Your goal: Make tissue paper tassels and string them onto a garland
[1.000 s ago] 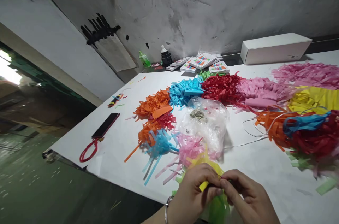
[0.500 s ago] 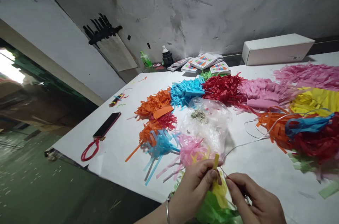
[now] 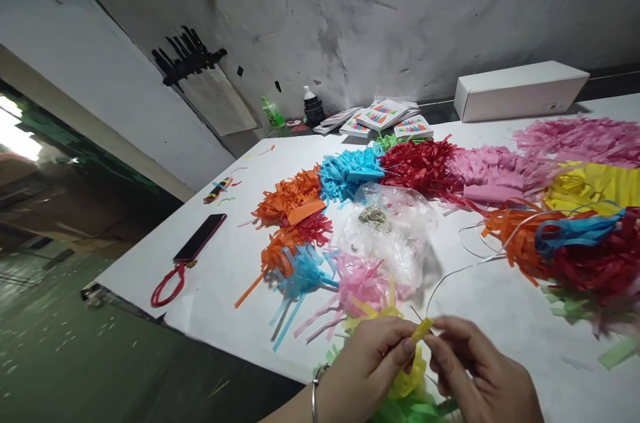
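Near the table's front edge my left hand is closed on a yellow paper tassel, pinching its rolled top. My right hand pinches the other side of that rolled top, where a thin brown wire pokes out. White string runs from this spot to the right. Below my hands hang the tassel's yellow strips, with green tissue paper under them. Just beyond lie a pink tassel and a blue tassel. A clear plastic bag holding small wire-like pieces lies behind them.
Bundles of orange, blue, red and pink fringed paper cross the table. A strung orange, blue and red heap lies right. A phone is left; a white box and printed packets stand by the wall.
The yellow rolled top has tipped from upright to slanting right. My right hand has moved up to it and now grips it beside my left hand.
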{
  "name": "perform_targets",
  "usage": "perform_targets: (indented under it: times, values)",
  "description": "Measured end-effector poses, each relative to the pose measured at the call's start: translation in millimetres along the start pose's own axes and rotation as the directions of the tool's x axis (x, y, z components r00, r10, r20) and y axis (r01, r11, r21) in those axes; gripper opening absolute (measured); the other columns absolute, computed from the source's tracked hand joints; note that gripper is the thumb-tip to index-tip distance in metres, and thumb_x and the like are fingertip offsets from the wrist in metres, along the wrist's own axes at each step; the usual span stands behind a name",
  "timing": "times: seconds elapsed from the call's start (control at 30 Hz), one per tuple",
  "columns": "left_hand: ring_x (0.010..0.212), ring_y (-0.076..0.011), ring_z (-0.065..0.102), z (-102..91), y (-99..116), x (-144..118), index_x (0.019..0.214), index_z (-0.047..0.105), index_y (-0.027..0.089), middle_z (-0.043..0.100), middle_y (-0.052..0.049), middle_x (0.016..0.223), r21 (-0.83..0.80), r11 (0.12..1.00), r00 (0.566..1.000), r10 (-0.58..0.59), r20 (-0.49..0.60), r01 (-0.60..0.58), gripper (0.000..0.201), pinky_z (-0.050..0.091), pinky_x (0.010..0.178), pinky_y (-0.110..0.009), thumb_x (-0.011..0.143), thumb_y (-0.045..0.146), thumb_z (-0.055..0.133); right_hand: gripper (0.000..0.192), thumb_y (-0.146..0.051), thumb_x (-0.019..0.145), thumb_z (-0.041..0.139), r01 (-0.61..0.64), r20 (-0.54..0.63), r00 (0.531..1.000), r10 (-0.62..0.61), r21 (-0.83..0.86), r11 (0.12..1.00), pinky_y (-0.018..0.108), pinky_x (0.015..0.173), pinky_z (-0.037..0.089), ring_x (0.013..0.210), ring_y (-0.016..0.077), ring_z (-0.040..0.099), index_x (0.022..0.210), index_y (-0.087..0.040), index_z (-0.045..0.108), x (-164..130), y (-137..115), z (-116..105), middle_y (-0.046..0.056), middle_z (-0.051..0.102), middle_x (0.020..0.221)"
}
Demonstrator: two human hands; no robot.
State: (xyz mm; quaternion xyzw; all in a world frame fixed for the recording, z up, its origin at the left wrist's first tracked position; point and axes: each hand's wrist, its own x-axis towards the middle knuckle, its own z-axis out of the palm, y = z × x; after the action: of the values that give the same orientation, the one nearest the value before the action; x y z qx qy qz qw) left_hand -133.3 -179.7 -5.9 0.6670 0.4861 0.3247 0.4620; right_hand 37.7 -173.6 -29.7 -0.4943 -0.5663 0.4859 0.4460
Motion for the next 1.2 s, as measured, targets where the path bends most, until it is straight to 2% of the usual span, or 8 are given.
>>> perform_targets:
  times: [0.17, 0.3, 0.43, 0.7, 0.83, 0.93, 1.07, 1.2]
  values:
    - [0.077, -0.0187, 0.059, -1.2, 3.9, -0.4, 0.093, 0.067, 0.019, 0.068, -0.007, 0.083, 0.14, 0.988, 0.997, 0.059, 0.039, -0.064, 0.035, 0.041, 0.072, -0.026, 0.104, 0.034, 0.037, 0.039, -0.052, 0.091, 0.058, -0.131, 0.321, 0.942, 0.093, 0.097, 0.987, 0.021, 0.052, 0.053, 0.051, 0.0146, 0.065, 0.115, -0.021, 0.066, 7.4, 11.8, -5.8, -0.003, 0.065, 0.065]
    - [0.078, -0.0189, 0.062, -1.0, 2.6, -1.1, 0.1, 0.069, 0.02, 0.071, -0.007, 0.086, 0.102, 0.994, 0.999, 0.041, 0.013, -0.043, 0.035, 0.042, 0.073, -0.026, 0.104, 0.035, 0.037, 0.04, -0.053, 0.089, 0.06, -0.174, 0.292, 0.945, 0.15, 0.06, 0.983, 0.02, 0.05, 0.05, 0.047, 0.012, 0.06, 0.113, -0.022, 0.067, 9.1, 16.0, -7.3, -0.004, 0.064, 0.063]
    - [0.078, -0.0196, 0.063, -2.3, -1.7, -2.0, 0.097, 0.07, 0.018, 0.071, -0.007, 0.084, 0.103, 0.995, 0.999, 0.014, 0.032, -0.018, 0.04, 0.043, 0.073, -0.027, 0.103, 0.041, 0.038, 0.045, -0.056, 0.091, 0.055, -0.267, 0.471, 0.857, 0.209, 0.059, 0.962, 0.02, 0.048, 0.047, 0.045, 0.0119, 0.059, 0.118, -0.021, 0.064, 12.0, 20.5, -9.3, -0.003, 0.064, 0.064]
    - [0.073, -0.0183, 0.064, -10.8, -1.3, -1.2, 0.091, 0.068, 0.018, 0.072, -0.008, 0.081, 0.236, 0.965, 0.989, 0.088, 0.123, -0.115, 0.039, 0.043, 0.068, -0.025, 0.104, 0.036, 0.036, 0.039, -0.056, 0.09, 0.057, -0.312, 0.522, 0.815, 0.254, 0.025, 0.95, 0.019, 0.047, 0.041, 0.044, 0.0105, 0.055, 0.109, -0.022, 0.065, 14.2, 14.8, -6.1, -0.005, 0.061, 0.06]
    - [0.069, -0.0188, 0.062, -5.1, -4.7, 0.0, 0.088, 0.066, 0.017, 0.07, -0.009, 0.077, 0.402, 0.904, 0.988, 0.116, 0.103, -0.148, 0.032, 0.041, 0.064, -0.027, 0.1, 0.025, 0.037, 0.032, -0.052, 0.091, 0.058, -0.093, 0.335, 0.938, 0.084, 0.009, 0.996, 0.02, 0.054, 0.047, 0.056, 0.0133, 0.06, 0.085, -0.022, 0.069, 15.0, 10.1, -3.2, -0.001, 0.063, 0.066]
    - [0.069, -0.0202, 0.063, 4.2, -11.1, -0.4, 0.092, 0.068, 0.015, 0.07, -0.01, 0.077, 0.458, 0.876, 0.987, 0.11, 0.119, -0.152, 0.026, 0.042, 0.061, -0.028, 0.095, 0.02, 0.042, 0.027, -0.046, 0.087, 0.064, 0.105, 0.036, 0.994, -0.104, -0.022, 0.994, 0.022, 0.069, 0.052, 0.08, 0.0185, 0.066, 0.074, -0.022, 0.069, 20.3, 12.4, -7.6, 0.004, 0.07, 0.085]
    - [0.087, -0.0214, 0.069, 1.4, -11.6, 1.6, 0.115, 0.069, 0.02, 0.073, -0.011, 0.104, 0.331, 0.929, 0.976, 0.104, 0.191, -0.164, 0.027, 0.05, 0.074, -0.026, 0.093, 0.021, 0.053, 0.026, -0.047, 0.084, 0.07, -0.005, -0.3, 0.949, 0.096, 0.29, 0.957, 0.022, 0.055, 0.049, 0.062, 0.0161, 0.06, 0.081, -0.023, 0.061, 27.3, 19.2, -16.6, -0.001, 0.062, 0.062]
    - [0.104, -0.0219, 0.065, -27.4, -16.1, 20.0, 0.115, 0.069, 0.02, 0.069, -0.011, 0.113, 0.347, 0.937, 0.98, 0.097, -0.174, -0.031, 0.027, 0.049, 0.092, -0.031, 0.099, 0.023, 0.048, 0.036, -0.055, 0.083, 0.07, -0.136, -0.205, 0.951, 0.233, 0.398, 0.907, 0.018, 0.043, 0.034, 0.048, 0.0102, 0.042, 0.086, -0.022, 0.058, 25.6, 26.7, -14.5, -0.007, 0.041, 0.049]
